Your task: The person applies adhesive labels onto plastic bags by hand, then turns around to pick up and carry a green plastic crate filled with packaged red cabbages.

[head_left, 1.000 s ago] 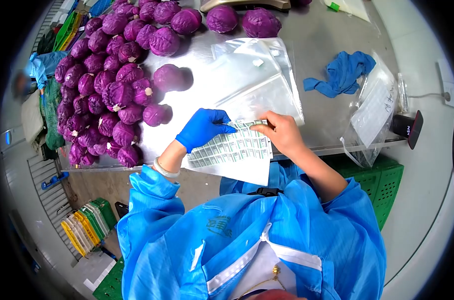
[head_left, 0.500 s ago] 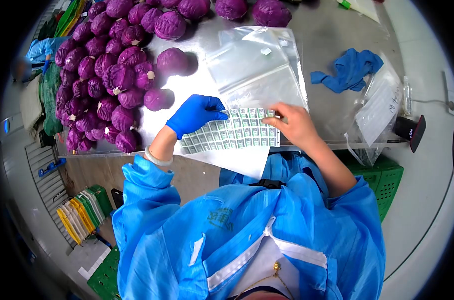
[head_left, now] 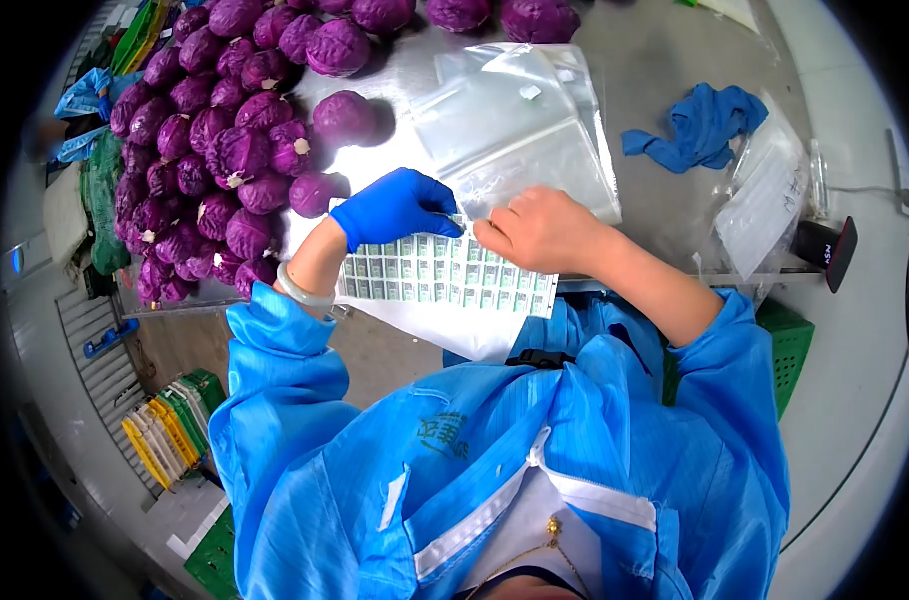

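Note:
A sheet of small green-and-white printed labels [head_left: 424,275] hangs at the table's front edge, its white backing [head_left: 454,335] showing below. My left hand [head_left: 396,210], in a blue glove, pinches the sheet's upper edge with thumb and fingers. Close beside it, my bare right hand [head_left: 549,232] is closed, with its thumb and curled fingers at the sheet's top edge. Its fingertips are partly hidden, so how much of the sheet they grip is unclear. Just beyond the hands lie clear plastic bags [head_left: 519,130], stacked flat.
Many red cabbages [head_left: 239,155] are heaped on the metal table [head_left: 644,215] at the left. A blue cloth [head_left: 699,125], a plastic sleeve with paper [head_left: 764,205] and a black device [head_left: 824,245] lie at the right. Below stands a green crate [head_left: 786,345].
My right hand has moved left from the label sheet's right corner to beside my left hand. The sheet has shifted slightly left and lies straighter.

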Motion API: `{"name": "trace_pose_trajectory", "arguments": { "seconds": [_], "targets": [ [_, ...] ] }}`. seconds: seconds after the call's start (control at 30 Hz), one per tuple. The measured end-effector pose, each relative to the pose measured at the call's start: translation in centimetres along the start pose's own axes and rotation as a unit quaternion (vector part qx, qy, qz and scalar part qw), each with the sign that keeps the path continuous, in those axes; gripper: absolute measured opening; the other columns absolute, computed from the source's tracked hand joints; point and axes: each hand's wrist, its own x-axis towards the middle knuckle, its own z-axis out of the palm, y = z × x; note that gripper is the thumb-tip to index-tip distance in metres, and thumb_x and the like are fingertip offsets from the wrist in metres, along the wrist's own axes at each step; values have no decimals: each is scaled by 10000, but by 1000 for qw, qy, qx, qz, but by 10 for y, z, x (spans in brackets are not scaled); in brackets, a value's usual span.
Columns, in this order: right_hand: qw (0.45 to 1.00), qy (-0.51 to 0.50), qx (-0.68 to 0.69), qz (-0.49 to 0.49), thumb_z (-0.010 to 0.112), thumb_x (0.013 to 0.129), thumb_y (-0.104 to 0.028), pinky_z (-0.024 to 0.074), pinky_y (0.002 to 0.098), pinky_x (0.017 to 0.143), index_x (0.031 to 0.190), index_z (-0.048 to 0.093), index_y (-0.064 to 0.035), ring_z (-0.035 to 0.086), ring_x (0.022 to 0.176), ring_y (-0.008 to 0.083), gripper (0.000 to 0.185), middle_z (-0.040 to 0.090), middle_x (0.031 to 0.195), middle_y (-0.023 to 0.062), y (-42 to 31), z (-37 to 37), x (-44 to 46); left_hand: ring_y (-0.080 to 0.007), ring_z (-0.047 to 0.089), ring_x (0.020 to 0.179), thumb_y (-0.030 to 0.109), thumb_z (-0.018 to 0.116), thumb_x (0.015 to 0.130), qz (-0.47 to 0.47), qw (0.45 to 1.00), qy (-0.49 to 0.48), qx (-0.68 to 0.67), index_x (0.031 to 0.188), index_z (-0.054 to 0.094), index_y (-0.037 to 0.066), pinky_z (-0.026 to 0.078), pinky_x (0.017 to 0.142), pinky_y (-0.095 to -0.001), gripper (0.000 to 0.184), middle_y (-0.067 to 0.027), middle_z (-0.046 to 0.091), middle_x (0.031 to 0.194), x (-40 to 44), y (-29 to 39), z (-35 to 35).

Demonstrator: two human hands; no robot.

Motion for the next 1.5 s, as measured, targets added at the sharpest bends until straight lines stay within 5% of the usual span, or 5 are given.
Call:
{"name": "trace_pose_trajectory", "arguments": {
  "seconds": [0.4, 0.73, 0.93, 1.13, 1.5],
  "targets": [
    [693, -5, 373, 617, 667, 891, -308, 492, 360, 642, 1094, 595, -25, 623, 645, 275, 355, 680, 802, 164, 61, 49, -100, -303, 614, 928, 289, 721, 782, 58, 935, 171, 305, 987, 712, 140, 480, 851, -432, 254, -80, 673, 964, 41, -109, 35],
    [787, -172, -33, 591, 659, 879, -286, 504, 383, 659, 1029, 623, -41, 676, 798, 290, 289, 672, 764, 179, 93, 58, -93, -214, 623, 839, 164, 758, 802, 133, 970, 203, 16, 904, 706, 85, 498, 789, -312, 139, -82, 652, 920, 109, -107, 125],
    [610, 186, 521, 567, 637, 927, -226, 404, 244, 548, 1030, 563, -50, 539, 644, 82, 218, 640, 762, 53, 86, 2, -99, -143, 604, 754, 152, 627, 922, 89, 913, 185, -352, 982, 663, 35, 499, 732, -275, 136, -32, 663, 865, 107, -114, 87],
    [690, 33, 437, 576, 596, 932, -157, 450, 304, 608, 1069, 535, -57, 610, 713, 168, 180, 666, 820, 108, 95, 43, -114, -131, 605, 842, 133, 535, 961, 48, 692, 653, -304, 982, 637, 26, 424, 747, -231, 149, -52, 668, 920, 87, -115, 44],
    [822, -130, 129, 540, 674, 878, -214, 471, 415, 589, 1012, 513, -11, 649, 700, 314, 292, 663, 775, 155, 114, 48, -100, -305, 572, 913, 216, 842, 660, 3, 989, 111, -99, 922, 694, 131, 458, 852, -383, 313, -70, 613, 937, 112, -113, 123]
  ]
}}
